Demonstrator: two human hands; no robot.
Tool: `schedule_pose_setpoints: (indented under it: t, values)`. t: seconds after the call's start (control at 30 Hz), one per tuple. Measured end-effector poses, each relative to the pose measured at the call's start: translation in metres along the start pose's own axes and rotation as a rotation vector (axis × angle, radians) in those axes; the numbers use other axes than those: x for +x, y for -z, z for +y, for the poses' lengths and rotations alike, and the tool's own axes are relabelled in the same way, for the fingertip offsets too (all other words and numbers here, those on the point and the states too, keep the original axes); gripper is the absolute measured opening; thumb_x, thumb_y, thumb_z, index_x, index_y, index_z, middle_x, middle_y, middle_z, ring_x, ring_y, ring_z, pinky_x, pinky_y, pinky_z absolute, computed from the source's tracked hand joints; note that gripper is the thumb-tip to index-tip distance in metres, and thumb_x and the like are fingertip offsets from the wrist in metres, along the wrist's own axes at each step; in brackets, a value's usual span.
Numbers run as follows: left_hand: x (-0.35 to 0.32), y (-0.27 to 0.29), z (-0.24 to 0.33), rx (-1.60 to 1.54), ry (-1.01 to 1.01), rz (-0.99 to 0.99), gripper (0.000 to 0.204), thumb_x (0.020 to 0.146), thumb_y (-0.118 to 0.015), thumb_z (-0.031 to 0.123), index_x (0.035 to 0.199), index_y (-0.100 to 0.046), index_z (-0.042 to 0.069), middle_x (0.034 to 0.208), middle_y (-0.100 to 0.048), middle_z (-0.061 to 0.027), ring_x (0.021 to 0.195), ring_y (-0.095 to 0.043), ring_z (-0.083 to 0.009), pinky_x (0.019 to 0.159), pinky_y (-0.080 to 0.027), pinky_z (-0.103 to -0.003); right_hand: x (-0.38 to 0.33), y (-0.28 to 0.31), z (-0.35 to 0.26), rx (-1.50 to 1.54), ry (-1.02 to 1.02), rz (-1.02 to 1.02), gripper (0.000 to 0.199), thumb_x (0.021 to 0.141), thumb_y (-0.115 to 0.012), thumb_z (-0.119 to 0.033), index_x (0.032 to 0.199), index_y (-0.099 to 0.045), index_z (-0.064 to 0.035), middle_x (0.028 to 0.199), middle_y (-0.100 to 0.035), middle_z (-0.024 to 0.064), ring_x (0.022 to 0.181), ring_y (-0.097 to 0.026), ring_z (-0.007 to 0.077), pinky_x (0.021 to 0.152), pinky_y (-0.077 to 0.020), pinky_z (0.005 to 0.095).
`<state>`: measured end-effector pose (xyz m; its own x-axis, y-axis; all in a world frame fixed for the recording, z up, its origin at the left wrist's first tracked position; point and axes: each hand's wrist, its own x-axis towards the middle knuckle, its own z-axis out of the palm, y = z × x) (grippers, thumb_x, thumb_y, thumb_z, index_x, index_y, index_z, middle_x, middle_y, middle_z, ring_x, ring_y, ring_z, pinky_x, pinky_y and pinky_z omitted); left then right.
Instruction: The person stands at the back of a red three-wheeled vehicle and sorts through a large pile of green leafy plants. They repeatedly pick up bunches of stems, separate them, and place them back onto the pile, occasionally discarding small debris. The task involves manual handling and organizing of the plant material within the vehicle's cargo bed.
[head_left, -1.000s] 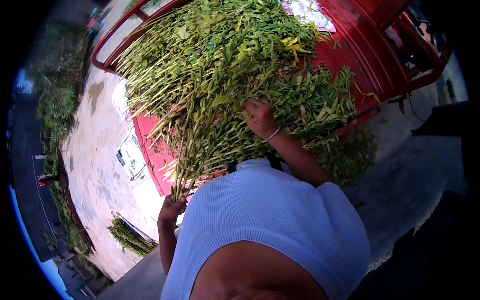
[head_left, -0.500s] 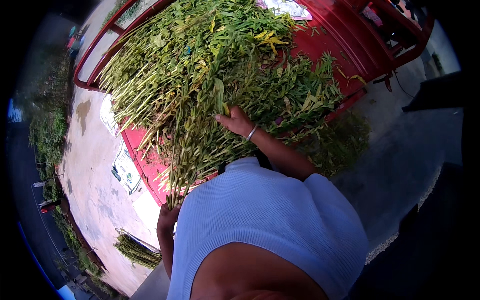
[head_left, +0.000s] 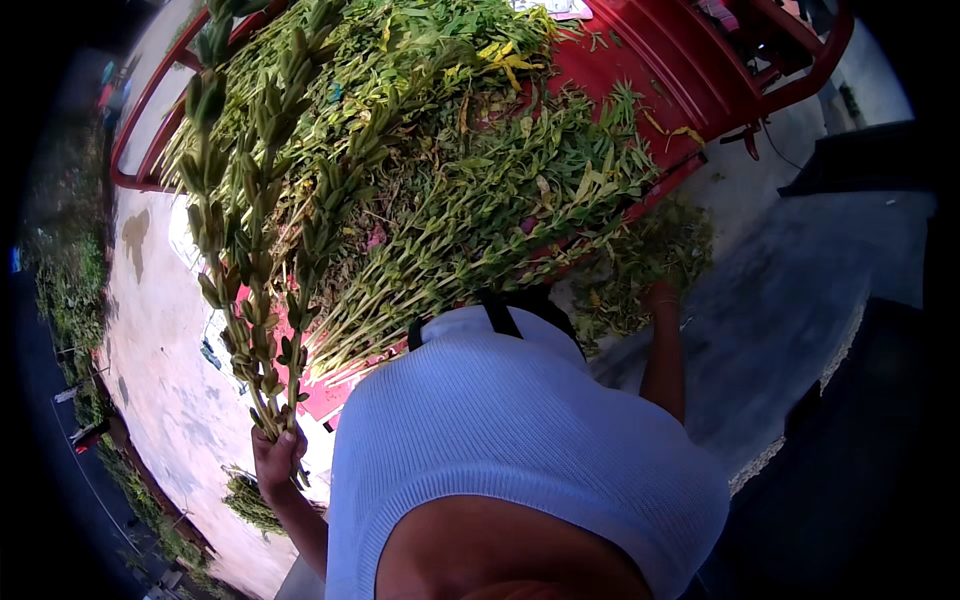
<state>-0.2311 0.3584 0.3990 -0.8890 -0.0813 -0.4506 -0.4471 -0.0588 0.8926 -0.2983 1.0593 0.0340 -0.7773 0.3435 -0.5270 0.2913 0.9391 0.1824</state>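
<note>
My left hand is closed around the lower ends of a few sesame stalks. They stand upright, lined with green pods, and rise close in front of the view. My right hand hangs low at the right, beside a heap of stripped leaves; its fingers are too dark to make out. More cut sesame stalks lie spread over a red cart bed, their bare ends pointing toward the near left.
Red rails border the bed at the far left and far right. A small bundle of stalks lies on the pale concrete at the near left. White cloth rests at the back of the bed.
The stalks in my left hand have been lifted off the pile and raised upright to the left. My right hand has left the stalks and dropped to the right.
</note>
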Motion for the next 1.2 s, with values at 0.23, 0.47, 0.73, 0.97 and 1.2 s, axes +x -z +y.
schedule_pose_setpoints:
  t: [0.23, 0.47, 0.73, 0.97, 1.2]
  values:
    - [0.008, -0.007, 0.04, 0.126, -0.169, 0.035, 0.035, 0.078, -0.071, 0.027, 0.086, -0.052, -0.002, 0.06, -0.052, -0.0064, 0.04, -0.04, -0.0096, 0.035, -0.028, -0.022, -0.039, 0.122, -0.163, 1.228, 0.166, -0.144, 0.054, 0.079, -0.067, -0.039, 0.11, -0.059, 0.004, 0.092, -0.066, 0.0173, 0.087, -0.064, 0.0288, 0.074, -0.0517, 0.0426]
    - [0.03, -0.011, 0.067, 0.095, -0.181, -0.1, 0.039, 0.076, -0.073, 0.033, 0.085, -0.054, -0.001, 0.061, -0.054, -0.0069, 0.039, -0.04, -0.0095, 0.035, -0.027, -0.021, 0.031, 0.155, -0.198, 1.457, 0.386, -0.241, 0.059, 0.081, -0.066, -0.04, 0.125, -0.049, -0.0042, 0.106, -0.061, 0.0154, 0.083, -0.064, 0.019, 0.063, -0.0533, 0.034]
    - [0.083, -0.012, 0.022, 0.376, 0.156, -0.214, 0.02, 0.083, -0.065, 0.016, 0.074, -0.053, 0.002, 0.053, -0.048, -0.0009, 0.043, -0.042, -0.0075, 0.038, -0.03, -0.021, -0.025, 0.196, -0.221, 2.554, 0.986, -0.565, 0.115, 0.059, -0.055, -0.08, 0.139, -0.024, -0.0038, 0.137, -0.037, 0.0145, 0.11, -0.049, 0.0291, 0.081, -0.0433, 0.0368]
    - [0.11, -0.006, -0.055, 0.926, 0.103, -0.18, 0.015, 0.077, -0.07, 0.012, 0.08, -0.062, -0.001, 0.055, -0.053, -0.0002, 0.047, -0.047, -0.008, 0.045, -0.039, -0.027, 0.007, 0.139, -0.249, 2.677, -0.353, -0.219, 0.045, 0.084, -0.058, -0.05, 0.091, -0.05, -0.0054, 0.087, -0.056, 0.0061, 0.07, -0.045, 0.0144, 0.064, -0.0394, 0.0395]
    - [0.117, 0.051, -0.151, 1.169, -0.177, 0.026, 0.033, 0.07, -0.076, 0.029, 0.078, -0.059, 0.002, 0.061, -0.057, -0.0156, 0.057, -0.055, -0.0326, 0.053, -0.043, -0.04, -0.057, 0.229, -0.257, 2.439, -0.262, 0.5, 0.019, 0.086, -0.059, -0.019, 0.081, -0.049, -0.004, 0.07, -0.05, 0.0005, 0.053, -0.041, 0.0102, 0.045, -0.0308, 0.0317]
